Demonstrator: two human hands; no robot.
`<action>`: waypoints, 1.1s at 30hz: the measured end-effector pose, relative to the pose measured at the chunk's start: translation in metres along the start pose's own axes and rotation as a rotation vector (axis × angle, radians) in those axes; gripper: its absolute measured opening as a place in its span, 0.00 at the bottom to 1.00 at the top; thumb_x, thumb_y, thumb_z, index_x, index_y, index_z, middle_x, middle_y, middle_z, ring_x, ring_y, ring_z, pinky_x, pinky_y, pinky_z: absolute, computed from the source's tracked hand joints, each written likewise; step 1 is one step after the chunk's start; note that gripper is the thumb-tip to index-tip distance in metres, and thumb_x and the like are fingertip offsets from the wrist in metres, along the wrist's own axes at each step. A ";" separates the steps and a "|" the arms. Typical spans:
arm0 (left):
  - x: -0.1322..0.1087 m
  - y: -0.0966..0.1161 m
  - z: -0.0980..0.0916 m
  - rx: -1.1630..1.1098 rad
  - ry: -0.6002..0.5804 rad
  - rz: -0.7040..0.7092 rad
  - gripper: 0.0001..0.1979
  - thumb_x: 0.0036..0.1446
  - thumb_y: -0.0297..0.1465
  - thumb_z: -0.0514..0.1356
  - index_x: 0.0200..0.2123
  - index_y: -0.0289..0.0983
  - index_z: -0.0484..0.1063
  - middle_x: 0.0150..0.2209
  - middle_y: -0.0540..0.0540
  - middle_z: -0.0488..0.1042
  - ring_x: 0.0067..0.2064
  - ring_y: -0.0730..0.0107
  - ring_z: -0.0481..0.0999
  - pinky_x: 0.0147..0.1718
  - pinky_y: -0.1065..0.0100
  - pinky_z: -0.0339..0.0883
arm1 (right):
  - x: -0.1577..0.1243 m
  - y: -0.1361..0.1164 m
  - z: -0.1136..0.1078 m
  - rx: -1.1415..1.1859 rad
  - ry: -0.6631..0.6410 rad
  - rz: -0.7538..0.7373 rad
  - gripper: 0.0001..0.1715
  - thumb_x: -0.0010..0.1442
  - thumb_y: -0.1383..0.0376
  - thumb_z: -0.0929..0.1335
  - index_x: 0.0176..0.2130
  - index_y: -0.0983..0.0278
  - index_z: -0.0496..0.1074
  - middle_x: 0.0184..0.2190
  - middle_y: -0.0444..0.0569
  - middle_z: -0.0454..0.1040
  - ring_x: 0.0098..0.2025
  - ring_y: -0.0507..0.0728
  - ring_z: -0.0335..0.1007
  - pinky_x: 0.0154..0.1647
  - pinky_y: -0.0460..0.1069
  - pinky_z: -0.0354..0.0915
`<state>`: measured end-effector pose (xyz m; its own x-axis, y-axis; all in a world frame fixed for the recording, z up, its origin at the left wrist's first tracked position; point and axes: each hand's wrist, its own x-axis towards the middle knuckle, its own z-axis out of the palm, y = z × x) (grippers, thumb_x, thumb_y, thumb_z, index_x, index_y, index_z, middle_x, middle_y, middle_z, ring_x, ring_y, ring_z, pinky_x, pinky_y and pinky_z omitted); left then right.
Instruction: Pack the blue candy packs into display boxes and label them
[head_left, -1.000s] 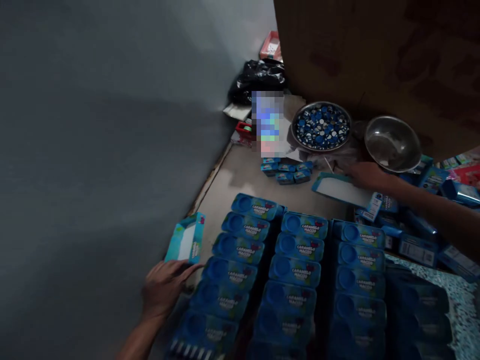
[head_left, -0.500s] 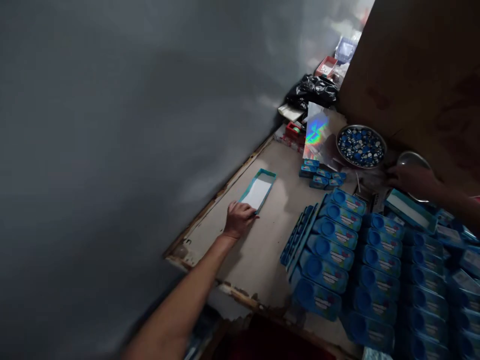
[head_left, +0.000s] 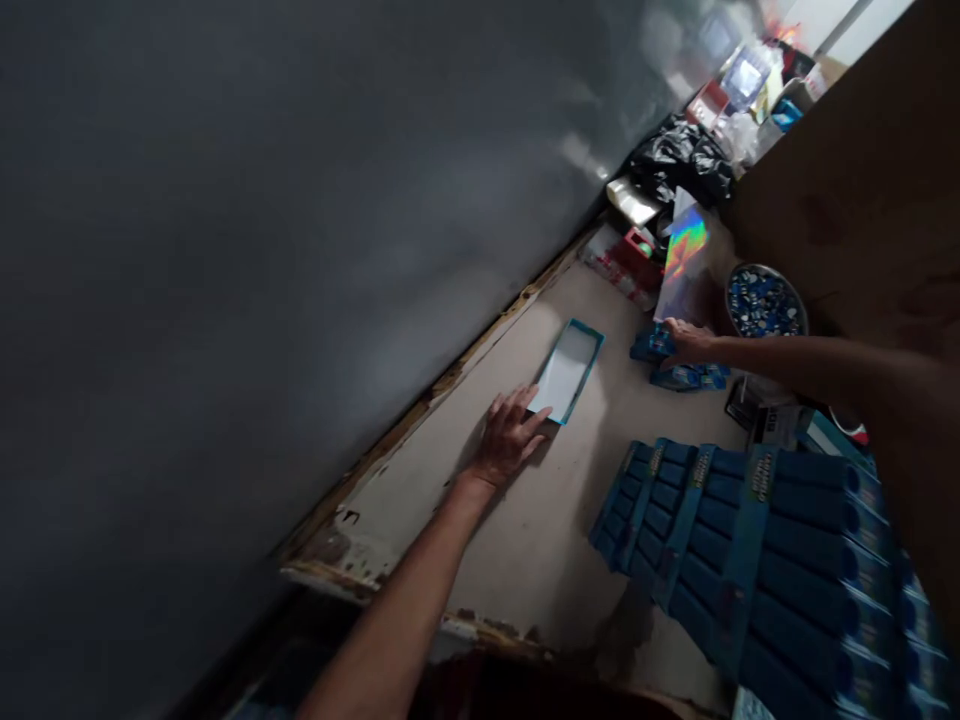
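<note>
1. A shallow open tray (head_left: 568, 375) with a teal rim and white inside lies on the pale desk (head_left: 532, 520), near the edge that runs along the grey wall (head_left: 285, 250).
2. The left hand (head_left: 506, 440) is at the tray's near end, palm down, with fingers spread apart and fingertips at the rim; it is not closed round anything.
3. The right hand (head_left: 690, 342) reaches across to a cluster of small blue boxes (head_left: 677, 378) beyond the tray, its fingertips at the leftmost ones. Whether it pinches one, I cannot tell.
4. Nearer the person, to the right of the tray and well apart from it, stand close rows of larger blue packs (head_left: 799, 545), some bearing pale lettering.
5. Behind the small boxes, an iridescent sheet (head_left: 684, 250) slants beside a metal bowl (head_left: 766, 302) full of little blue and white pieces.
6. A red item with a green centre (head_left: 640, 242) sits left of the sheet; a crumpled black plastic bag (head_left: 681, 158) lies farther back.
7. A dark brown panel (head_left: 840, 220) rises behind the bowl.
</note>
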<state>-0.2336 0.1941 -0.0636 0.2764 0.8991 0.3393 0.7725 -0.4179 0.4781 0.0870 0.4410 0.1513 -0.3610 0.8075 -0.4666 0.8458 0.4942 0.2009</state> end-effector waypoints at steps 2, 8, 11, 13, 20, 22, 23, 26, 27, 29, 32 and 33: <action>0.002 -0.005 0.002 -0.002 0.018 0.082 0.16 0.67 0.30 0.64 0.56 0.44 0.78 0.69 0.37 0.70 0.73 0.43 0.64 0.71 0.32 0.51 | 0.006 -0.005 0.012 -0.017 -0.009 0.015 0.46 0.55 0.54 0.82 0.62 0.72 0.67 0.56 0.69 0.76 0.50 0.63 0.71 0.42 0.51 0.59; 0.023 -0.004 0.009 -0.042 -0.034 0.298 0.08 0.71 0.29 0.60 0.47 0.42 0.80 0.42 0.45 0.82 0.49 0.59 0.79 0.71 0.37 0.54 | 0.009 -0.018 0.016 -0.005 -0.022 0.028 0.39 0.59 0.57 0.79 0.61 0.69 0.65 0.58 0.68 0.75 0.54 0.65 0.70 0.49 0.53 0.59; 0.030 -0.004 0.013 -0.049 -0.051 0.287 0.07 0.72 0.31 0.60 0.46 0.42 0.80 0.35 0.47 0.79 0.43 0.61 0.77 0.67 0.41 0.59 | 0.007 -0.024 -0.004 0.034 -0.033 -0.030 0.37 0.57 0.56 0.80 0.59 0.64 0.67 0.56 0.60 0.77 0.53 0.62 0.72 0.48 0.51 0.60; 0.032 -0.005 0.013 -0.061 -0.050 0.274 0.07 0.72 0.31 0.61 0.45 0.43 0.81 0.35 0.46 0.78 0.42 0.61 0.76 0.65 0.41 0.59 | 0.007 -0.036 -0.021 0.112 0.005 -0.108 0.40 0.55 0.53 0.81 0.59 0.62 0.66 0.55 0.55 0.78 0.52 0.61 0.73 0.49 0.49 0.61; 0.032 -0.005 0.008 -0.063 -0.119 0.287 0.09 0.71 0.31 0.60 0.46 0.40 0.82 0.35 0.45 0.77 0.42 0.59 0.74 0.60 0.45 0.60 | 0.040 -0.105 -0.033 0.412 0.102 -0.376 0.43 0.50 0.47 0.80 0.57 0.59 0.65 0.50 0.49 0.79 0.48 0.60 0.75 0.47 0.49 0.63; 0.031 -0.005 0.008 -0.046 -0.102 0.282 0.08 0.71 0.30 0.60 0.45 0.40 0.82 0.34 0.45 0.77 0.42 0.59 0.74 0.59 0.45 0.60 | 0.055 -0.117 -0.026 0.344 0.091 -0.399 0.39 0.51 0.50 0.80 0.55 0.59 0.66 0.52 0.50 0.78 0.50 0.62 0.74 0.47 0.50 0.63; 0.031 -0.005 0.009 -0.041 -0.094 0.277 0.08 0.71 0.30 0.61 0.45 0.40 0.82 0.34 0.45 0.76 0.42 0.59 0.74 0.60 0.44 0.59 | 0.061 -0.122 -0.023 0.297 0.090 -0.394 0.37 0.52 0.51 0.79 0.54 0.59 0.67 0.52 0.51 0.78 0.51 0.63 0.73 0.47 0.50 0.63; 0.030 -0.007 0.012 -0.062 -0.090 0.279 0.07 0.70 0.30 0.62 0.46 0.41 0.81 0.34 0.45 0.76 0.42 0.59 0.73 0.60 0.44 0.59 | 0.072 -0.138 -0.019 0.169 0.094 -0.358 0.36 0.53 0.53 0.78 0.56 0.60 0.68 0.56 0.55 0.76 0.55 0.66 0.71 0.47 0.52 0.65; 0.030 -0.007 0.013 -0.071 -0.090 0.282 0.07 0.70 0.30 0.62 0.46 0.41 0.81 0.33 0.45 0.76 0.42 0.59 0.73 0.60 0.44 0.59 | 0.075 -0.145 -0.018 0.138 0.097 -0.341 0.37 0.52 0.54 0.78 0.57 0.60 0.68 0.57 0.56 0.75 0.56 0.68 0.70 0.48 0.53 0.65; 0.030 -0.009 0.014 -0.078 -0.085 0.294 0.08 0.70 0.29 0.61 0.45 0.41 0.82 0.32 0.45 0.75 0.41 0.59 0.73 0.59 0.44 0.59 | 0.080 -0.160 -0.017 0.096 0.110 -0.322 0.40 0.52 0.55 0.78 0.59 0.63 0.67 0.58 0.59 0.73 0.58 0.69 0.68 0.52 0.56 0.66; 0.028 -0.010 0.016 -0.053 -0.083 0.293 0.10 0.71 0.30 0.58 0.45 0.41 0.82 0.32 0.45 0.75 0.40 0.59 0.72 0.58 0.43 0.61 | 0.090 -0.166 -0.019 0.076 0.132 -0.336 0.47 0.55 0.52 0.79 0.65 0.65 0.64 0.62 0.61 0.70 0.61 0.71 0.65 0.59 0.60 0.64; 0.027 -0.011 0.018 -0.045 -0.082 0.279 0.11 0.71 0.29 0.58 0.46 0.41 0.82 0.32 0.45 0.75 0.40 0.58 0.72 0.58 0.43 0.62 | 0.092 -0.160 -0.022 0.084 0.134 -0.341 0.51 0.55 0.49 0.79 0.67 0.65 0.62 0.63 0.61 0.68 0.62 0.71 0.65 0.60 0.60 0.63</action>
<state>-0.2244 0.2252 -0.0737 0.5217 0.7551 0.3970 0.6342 -0.6545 0.4116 -0.0898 0.4429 0.0952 -0.6709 0.6389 -0.3764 0.6954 0.7184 -0.0202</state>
